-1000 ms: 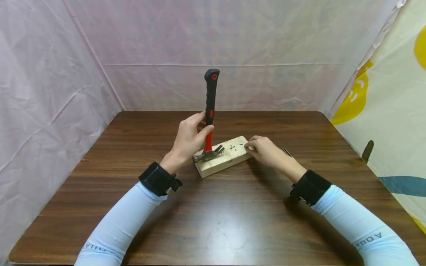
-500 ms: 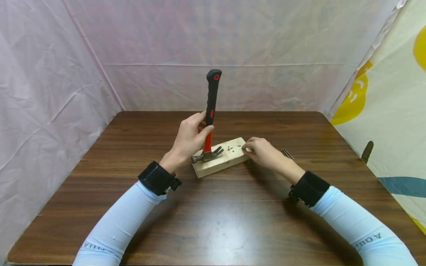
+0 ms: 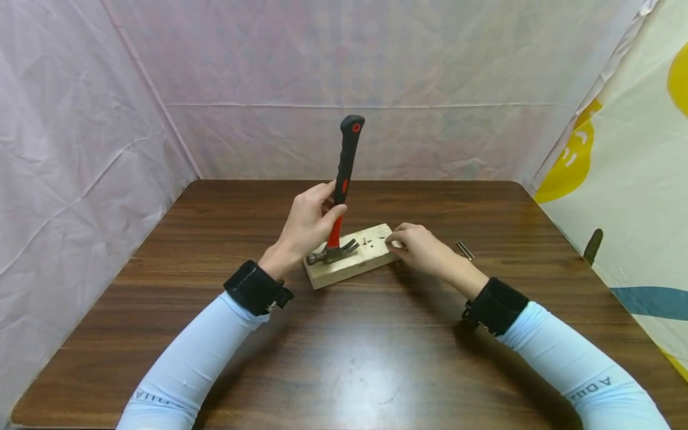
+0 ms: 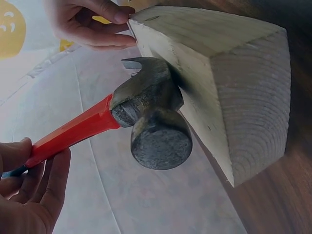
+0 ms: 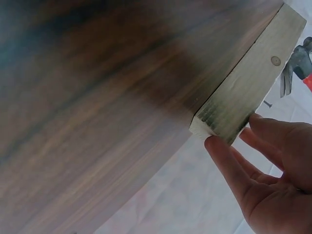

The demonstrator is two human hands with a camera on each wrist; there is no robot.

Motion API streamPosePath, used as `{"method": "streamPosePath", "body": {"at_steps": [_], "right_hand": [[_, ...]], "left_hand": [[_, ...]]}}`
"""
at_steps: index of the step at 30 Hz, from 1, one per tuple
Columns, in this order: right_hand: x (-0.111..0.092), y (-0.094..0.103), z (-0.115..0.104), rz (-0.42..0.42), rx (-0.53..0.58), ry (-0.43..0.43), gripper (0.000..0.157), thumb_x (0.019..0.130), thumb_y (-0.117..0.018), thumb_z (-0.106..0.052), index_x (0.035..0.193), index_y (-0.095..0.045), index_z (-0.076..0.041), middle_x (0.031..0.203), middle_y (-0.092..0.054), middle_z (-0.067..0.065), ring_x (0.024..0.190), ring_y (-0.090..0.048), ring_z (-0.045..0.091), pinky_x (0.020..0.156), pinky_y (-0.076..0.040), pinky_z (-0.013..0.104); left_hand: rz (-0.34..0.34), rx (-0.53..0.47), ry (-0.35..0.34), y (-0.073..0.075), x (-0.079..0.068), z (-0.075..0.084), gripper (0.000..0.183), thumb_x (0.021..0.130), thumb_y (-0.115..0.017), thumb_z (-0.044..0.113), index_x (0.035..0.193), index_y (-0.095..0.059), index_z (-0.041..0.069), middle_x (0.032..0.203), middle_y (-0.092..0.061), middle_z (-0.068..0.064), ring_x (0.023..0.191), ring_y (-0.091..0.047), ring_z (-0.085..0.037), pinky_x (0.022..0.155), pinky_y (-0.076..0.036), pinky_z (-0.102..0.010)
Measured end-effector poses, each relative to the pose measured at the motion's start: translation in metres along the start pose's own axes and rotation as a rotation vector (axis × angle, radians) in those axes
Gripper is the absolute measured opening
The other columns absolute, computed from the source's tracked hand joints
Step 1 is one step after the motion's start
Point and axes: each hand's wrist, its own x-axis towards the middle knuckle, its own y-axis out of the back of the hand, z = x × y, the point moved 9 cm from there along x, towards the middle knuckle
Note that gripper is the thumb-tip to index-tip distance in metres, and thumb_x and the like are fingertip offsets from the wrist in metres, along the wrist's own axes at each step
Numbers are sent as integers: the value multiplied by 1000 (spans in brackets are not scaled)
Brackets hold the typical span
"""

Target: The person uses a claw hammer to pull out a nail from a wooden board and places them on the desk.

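Observation:
My left hand (image 3: 306, 218) grips a claw hammer (image 3: 348, 156) by its handle, thumb and fingers where the black grip meets the red neck. The hammer stands head down, handle leaning slightly right, its steel head (image 4: 162, 141) over the left part of a pale wooden block (image 3: 352, 270). The claw points right, close to a small nail (image 5: 267, 104) that sticks up from the block's top. At the block's right end, my right hand (image 3: 419, 246) holds the corner, with the thumb on its upper edge and the index finger at the end face (image 5: 201, 130).
A few loose nails (image 3: 465, 250) lie on the brown wooden table (image 3: 226, 334), right of the block and beyond my right wrist. White sheeting (image 3: 344, 65) hangs behind the table, and a printed cloth with yellow shapes (image 3: 570, 161) hangs on the right.
The block has slid a little left, and my right hand has moved left with it. The hammer's head has shifted slightly left while its handle has tipped right. My left hand stays nearly in place.

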Motion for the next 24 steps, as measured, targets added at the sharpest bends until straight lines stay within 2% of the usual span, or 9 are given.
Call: {"method": "streamPosePath", "body": {"at_steps": [8,24], "right_hand": [[2,-2,-4,7,11,4,13,88,-73,-3,101,-74,0,97,-66,11,87,-66,25,71,-51,27],[3,-5,-5,-4,2,13,12,88,-73,-4,100,-73,-1,97,-65,10,84,-65,22,68,-50,26]], "left_hand": [[-12,24,-14,-3,2,2,44,89,-71,0,132,-60,1,100,-62,-5,84,-62,-15,69,-50,-19],[-35,60,-15,-8,5,7,45,90,-71,2,133,-59,1,99,-62,-6,82,-63,-17,69,-49,-19]]}}
